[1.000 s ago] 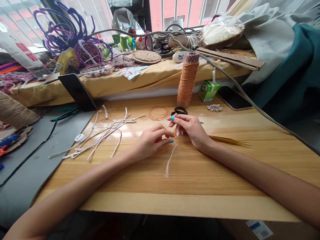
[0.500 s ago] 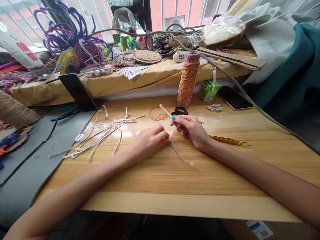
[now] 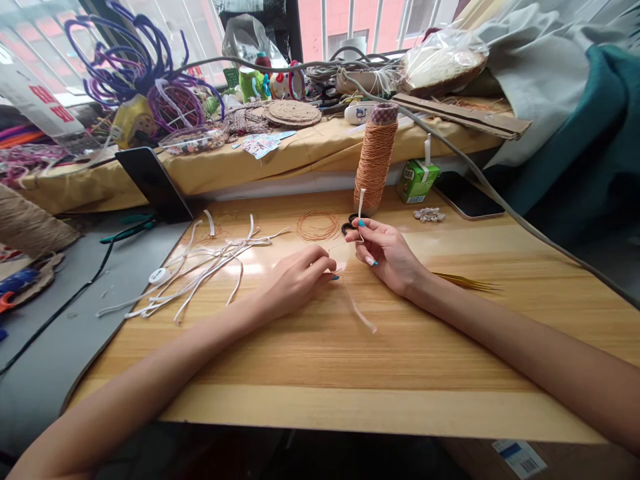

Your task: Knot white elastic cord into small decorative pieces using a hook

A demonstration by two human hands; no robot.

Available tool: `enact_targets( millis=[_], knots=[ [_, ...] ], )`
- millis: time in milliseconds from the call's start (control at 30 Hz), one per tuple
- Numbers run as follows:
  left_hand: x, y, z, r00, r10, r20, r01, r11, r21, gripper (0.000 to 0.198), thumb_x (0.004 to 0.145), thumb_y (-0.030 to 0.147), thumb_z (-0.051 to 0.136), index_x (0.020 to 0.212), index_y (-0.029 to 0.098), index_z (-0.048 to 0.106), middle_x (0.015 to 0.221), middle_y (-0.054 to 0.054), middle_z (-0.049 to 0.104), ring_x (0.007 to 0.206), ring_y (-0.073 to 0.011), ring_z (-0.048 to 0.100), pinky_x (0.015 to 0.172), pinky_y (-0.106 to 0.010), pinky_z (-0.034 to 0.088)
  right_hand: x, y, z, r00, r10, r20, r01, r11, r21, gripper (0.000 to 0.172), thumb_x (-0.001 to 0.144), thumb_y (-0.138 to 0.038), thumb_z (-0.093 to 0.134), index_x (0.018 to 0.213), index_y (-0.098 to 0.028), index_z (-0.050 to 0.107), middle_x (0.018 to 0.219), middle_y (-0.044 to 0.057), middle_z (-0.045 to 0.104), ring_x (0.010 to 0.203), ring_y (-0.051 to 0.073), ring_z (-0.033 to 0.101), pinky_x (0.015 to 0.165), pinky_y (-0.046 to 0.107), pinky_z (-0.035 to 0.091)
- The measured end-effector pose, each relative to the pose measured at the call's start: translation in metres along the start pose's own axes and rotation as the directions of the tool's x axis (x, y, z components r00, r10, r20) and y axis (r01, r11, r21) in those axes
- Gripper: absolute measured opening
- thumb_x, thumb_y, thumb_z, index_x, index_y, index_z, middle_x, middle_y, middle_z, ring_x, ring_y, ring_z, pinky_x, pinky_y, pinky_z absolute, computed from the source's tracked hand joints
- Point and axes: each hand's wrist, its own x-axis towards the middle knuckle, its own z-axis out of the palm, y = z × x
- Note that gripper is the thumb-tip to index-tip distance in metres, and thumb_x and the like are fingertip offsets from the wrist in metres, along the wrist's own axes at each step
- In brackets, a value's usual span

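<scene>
Over the middle of the wooden table, my left hand pinches a thin wire, and a white cord hangs down to the right of its fingertips. My right hand, a little higher and to the right, is closed on a white cord whose end points up. A thin strand runs between both hands. Behind my right hand lie scissors with black handles, partly covered. A coil of copper-coloured wire rests beyond my left hand.
Loose white cords lie left of my hands. Behind stand an orange thread spool and a green carton, near a phone. Golden tweezers lie beside my right forearm. A grey cable crosses the right side.
My right hand has moved slightly right, and the cord in it has swung from slanting left to nearly upright. The gap between my hands has widened. The hanging cord has shifted a little left.
</scene>
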Motion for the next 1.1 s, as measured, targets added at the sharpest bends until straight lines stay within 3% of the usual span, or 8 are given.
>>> enact_targets(
  millis=[200,333,400,500,600,767,867,1100],
  knots=[
    [0.001,0.002,-0.007,0.992,-0.1,-0.076,0.091,0.989,-0.115,0.009,0.083,0.019,0.046,0.078,0.015,0.052,0.102,-0.009,0.052,0.071,-0.01,0.052,0.06,-0.023,0.044,-0.002,0.0,0.004,0.999,-0.04,0.035,0.042,0.998,-0.049,0.009,0.073,-0.021,0.059,0.075,-0.014,0.054,0.073,0.0,0.063,0.042,0.002,0.04,0.04,0.018,0.028],
    [0.006,0.0,-0.011,0.961,-0.27,-0.059,0.234,0.909,-0.344,0.01,0.083,0.02,0.048,0.074,0.015,0.05,0.079,-0.003,0.056,0.069,-0.0095,0.051,0.06,-0.021,0.043,-0.004,0.003,0.007,0.996,-0.057,0.072,0.066,0.991,-0.117,0.011,0.069,-0.022,0.064,0.071,-0.014,0.058,0.071,0.0,0.06,0.055,0.005,0.05,0.053,0.02,0.038],
    [0.008,-0.002,-0.012,0.936,-0.348,-0.051,0.297,0.86,-0.416,0.011,0.082,0.02,0.049,0.072,0.015,0.051,0.083,-0.003,0.057,0.069,-0.0094,0.051,0.059,-0.02,0.042,-0.004,0.004,0.007,0.996,-0.057,0.073,0.065,0.991,-0.12,0.011,0.067,-0.021,0.065,0.068,-0.014,0.057,0.066,-0.002,0.059,0.058,0.006,0.051,0.056,0.021,0.04],
    [0.009,-0.003,-0.013,0.918,-0.396,0.026,0.356,0.792,-0.497,0.016,0.083,0.024,0.048,0.07,0.014,0.052,0.092,-0.005,0.058,0.074,-0.0099,0.051,0.061,-0.02,0.041,-0.005,0.005,0.006,0.991,-0.066,0.119,0.082,0.988,-0.133,0.011,0.068,-0.02,0.065,0.068,-0.014,0.056,0.066,-0.002,0.059,0.059,0.007,0.053,0.058,0.021,0.041],
    [0.008,-0.002,-0.012,0.895,-0.424,0.136,0.43,0.741,-0.515,0.019,0.083,0.029,0.048,0.072,0.014,0.053,0.073,0.0,0.057,0.064,-0.0092,0.049,0.058,-0.02,0.037,-0.007,0.005,0.006,0.975,-0.083,0.204,0.123,0.975,-0.187,0.008,0.072,-0.02,0.061,0.076,-0.015,0.056,0.07,-0.002,0.06,0.059,0.007,0.055,0.056,0.021,0.041],
    [0.008,-0.001,-0.007,0.853,-0.454,0.257,0.503,0.588,-0.634,0.012,0.081,0.027,0.049,0.082,0.015,0.049,0.075,0.0,0.056,0.064,-0.0088,0.051,0.058,-0.02,0.04,-0.01,0.005,0.008,0.966,-0.095,0.24,0.16,0.95,-0.268,0.029,0.075,-0.02,0.057,0.103,-0.02,0.051,0.069,-0.004,0.058,0.058,0.009,0.057,0.054,0.022,0.043],
    [0.009,-0.002,-0.006,0.85,-0.442,0.287,0.503,0.519,-0.691,0.016,0.082,0.025,0.048,0.094,0.015,0.047,0.075,0.0,0.059,0.069,-0.0102,0.055,0.063,-0.021,0.042,-0.009,0.005,0.009,0.968,-0.081,0.239,0.146,0.952,-0.268,0.029,0.076,-0.025,0.056,0.104,-0.019,0.051,0.073,-0.002,0.057,0.058,0.008,0.056,0.052,0.022,0.043],
    [0.01,0.002,-0.013,0.856,-0.373,0.358,0.514,0.685,-0.516,0.02,0.083,0.023,0.044,0.07,0.015,0.058,0.063,0.002,0.058,0.059,-0.0089,0.051,0.057,-0.02,0.037,-0.012,0.005,0.009,0.957,-0.078,0.279,0.187,0.903,-0.388,0.027,0.073,-0.029,0.06,0.096,-0.017,0.051,0.069,-0.004,0.052,0.056,0.007,0.051,0.053,0.021,0.043]
  ],
)
